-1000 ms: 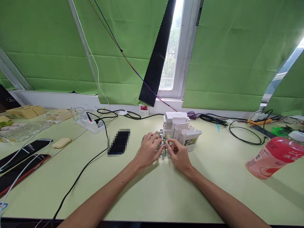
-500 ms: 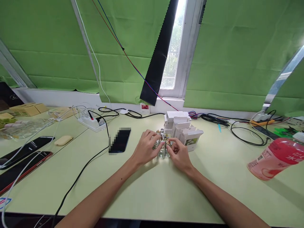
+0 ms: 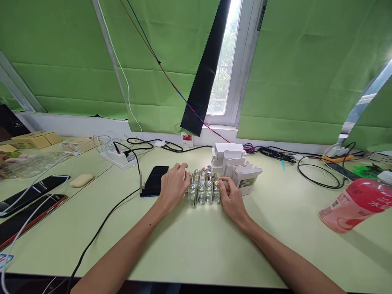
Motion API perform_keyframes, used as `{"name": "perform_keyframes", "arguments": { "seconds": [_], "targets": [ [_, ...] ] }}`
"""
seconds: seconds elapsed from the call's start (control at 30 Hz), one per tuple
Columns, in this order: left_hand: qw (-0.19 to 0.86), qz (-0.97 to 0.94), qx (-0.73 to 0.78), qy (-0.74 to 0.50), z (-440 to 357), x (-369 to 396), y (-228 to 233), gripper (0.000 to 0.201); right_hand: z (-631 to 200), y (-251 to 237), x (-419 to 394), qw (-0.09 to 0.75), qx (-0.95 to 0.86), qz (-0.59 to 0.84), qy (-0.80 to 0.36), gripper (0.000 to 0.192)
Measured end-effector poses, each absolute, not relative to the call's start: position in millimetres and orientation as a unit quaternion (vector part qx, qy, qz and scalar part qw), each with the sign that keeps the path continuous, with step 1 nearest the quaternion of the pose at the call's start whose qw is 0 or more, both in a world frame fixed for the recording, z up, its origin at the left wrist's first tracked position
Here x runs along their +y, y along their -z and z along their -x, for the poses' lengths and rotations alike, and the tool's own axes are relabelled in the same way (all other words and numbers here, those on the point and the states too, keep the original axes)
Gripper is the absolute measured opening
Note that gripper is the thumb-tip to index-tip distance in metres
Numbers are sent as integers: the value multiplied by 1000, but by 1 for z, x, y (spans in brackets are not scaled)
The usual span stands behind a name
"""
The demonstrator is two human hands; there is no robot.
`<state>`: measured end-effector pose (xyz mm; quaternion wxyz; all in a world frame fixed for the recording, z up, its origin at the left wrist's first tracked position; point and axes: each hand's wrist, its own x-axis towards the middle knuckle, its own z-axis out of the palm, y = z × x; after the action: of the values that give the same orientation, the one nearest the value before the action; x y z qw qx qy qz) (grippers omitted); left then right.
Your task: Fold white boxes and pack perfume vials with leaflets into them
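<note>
We saw the left hand [image 3: 173, 185] loosely open, its fingers spread and resting against the left end of a cluster of small glass bottles [image 3: 203, 188] standing upright on the desk [image 3: 196, 253]. The right hand [image 3: 231, 198], fingers curled and gripping nothing, pressed against the cluster's right end. Just behind the bottles stood a heap of small white boxes [image 3: 235, 165]; a dark phone [image 3: 155, 180] lay just left of the left hand, and a pink bottle [image 3: 352, 206] stood well apart on the right.
</note>
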<state>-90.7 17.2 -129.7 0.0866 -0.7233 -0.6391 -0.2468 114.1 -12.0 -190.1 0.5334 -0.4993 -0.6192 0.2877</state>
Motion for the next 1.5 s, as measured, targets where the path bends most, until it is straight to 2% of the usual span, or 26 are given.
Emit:
{"name": "perform_keyframes", "arguments": {
  "seconds": [0.33,0.47,0.67,1.5],
  "targets": [
    [3,738,-657,156,85,8,129,37,-115,193,-12,503,-625,512,-307,44],
    [-5,753,-630,188,88,12,133,41,-115,194,-11,503,-628,508,-308,44],
    [-22,763,-601,238,92,20,141,36,-115,195,-11,500,-634,505,-304,43],
    [-83,716,-604,340,92,33,147,38,-120,192,-12,492,-644,479,-336,44]
  ]
}}
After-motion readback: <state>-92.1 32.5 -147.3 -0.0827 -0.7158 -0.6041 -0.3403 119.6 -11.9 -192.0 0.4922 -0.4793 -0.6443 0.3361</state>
